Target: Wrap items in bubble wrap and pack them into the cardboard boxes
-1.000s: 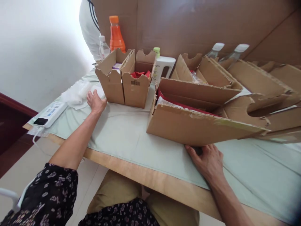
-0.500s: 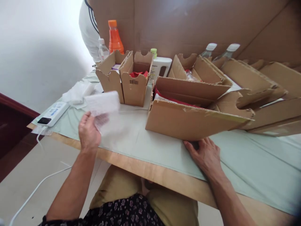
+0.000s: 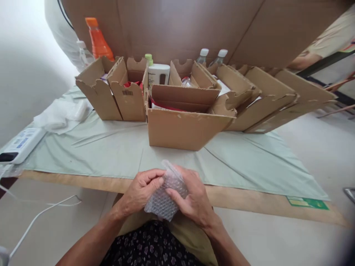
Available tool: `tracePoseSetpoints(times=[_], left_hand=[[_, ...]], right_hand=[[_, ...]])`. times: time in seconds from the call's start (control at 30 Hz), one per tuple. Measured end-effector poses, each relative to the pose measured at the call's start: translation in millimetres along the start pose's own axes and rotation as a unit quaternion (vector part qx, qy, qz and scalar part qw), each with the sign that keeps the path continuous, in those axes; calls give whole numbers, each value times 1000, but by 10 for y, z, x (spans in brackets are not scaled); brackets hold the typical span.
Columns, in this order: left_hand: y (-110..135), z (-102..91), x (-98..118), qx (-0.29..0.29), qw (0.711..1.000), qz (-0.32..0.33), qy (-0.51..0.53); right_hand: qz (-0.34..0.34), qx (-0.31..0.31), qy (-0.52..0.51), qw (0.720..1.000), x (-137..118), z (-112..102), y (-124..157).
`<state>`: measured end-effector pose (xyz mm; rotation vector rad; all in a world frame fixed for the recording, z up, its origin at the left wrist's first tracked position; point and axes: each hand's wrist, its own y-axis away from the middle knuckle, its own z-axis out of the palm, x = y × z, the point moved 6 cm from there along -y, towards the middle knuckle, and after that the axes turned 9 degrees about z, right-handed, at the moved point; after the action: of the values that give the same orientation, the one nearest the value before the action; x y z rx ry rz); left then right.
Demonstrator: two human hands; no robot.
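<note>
A person seated at a table (image 3: pixel 249 201) holds a wad of bubble wrap (image 3: pixel 163 197) in both hands, over the lap and just short of the table's near edge. The left hand (image 3: pixel 141 188) curls its fingers (image 3: pixel 151 177) shut on the wrap's upper left side. The right hand (image 3: pixel 192 199) lays its fingers (image 3: pixel 176 193) across the front and presses in from the right. The wrap sits squarely between the two hands, neither one nearer. Its long axis runs from the table edge down toward the lap, and its top end pokes up clear of the fingers.

Beyond the hands, across a stretch of pale green cloth (image 3: pixel 111 151), stands an open box (image 3: pixel 183 129) with something red showing inside. Two small boxes (image 3: pixel 111 96) stand to its left, and more cut cardboard fans out to its right. Behind them are a white bottle (image 3: pixel 158 74), an orange bottle (image 3: pixel 97 38) and two clear bottles (image 3: pixel 203 55), all against a tall cardboard sheet (image 3: pixel 180 29). A heap of plastic (image 3: pixel 61 114) and a power strip (image 3: pixel 19 144) lie at the far left, well apart from the hands. Nothing stands between the hands and the open box. Parts of other people show at the top corners.
</note>
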<state>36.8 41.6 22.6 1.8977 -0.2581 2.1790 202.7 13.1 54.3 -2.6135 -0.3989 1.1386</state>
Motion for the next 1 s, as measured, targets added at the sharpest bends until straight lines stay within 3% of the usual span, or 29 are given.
tracePoseSetpoints(times=[0.13,0.27,0.33,0.43,0.57,0.63,0.7,0.8,0.9,1.0], left_hand=[[27,64,-21,-93,994,-53,27],[147,83,-74,-211,970,-115,-17],[167,32,-51,-231,964,-116,-59],[41,-160,72,-177,976,-79,-97],[-279,-501,189,-53,979,14,-197],[-370,-663,188,24,948,54,-314],[-363,-745,213,84,887,108,-441],[-228,-623,274,102,791,211,-565],[-119,-252,215,11,740,277,-613],[-119,87,-29,-134,716,264,-632]], right_hand=[[155,-29,-160,974,291,-75,82],[274,83,-217,933,605,-331,250],[297,143,-215,919,712,-479,303],[296,200,-185,915,773,-635,289],[262,202,-82,940,837,-591,147],[230,193,16,954,903,-529,105],[198,197,128,952,962,-509,116],[162,201,239,936,921,-506,138],[93,133,259,952,657,-280,9],[20,-5,262,965,419,172,-173]])
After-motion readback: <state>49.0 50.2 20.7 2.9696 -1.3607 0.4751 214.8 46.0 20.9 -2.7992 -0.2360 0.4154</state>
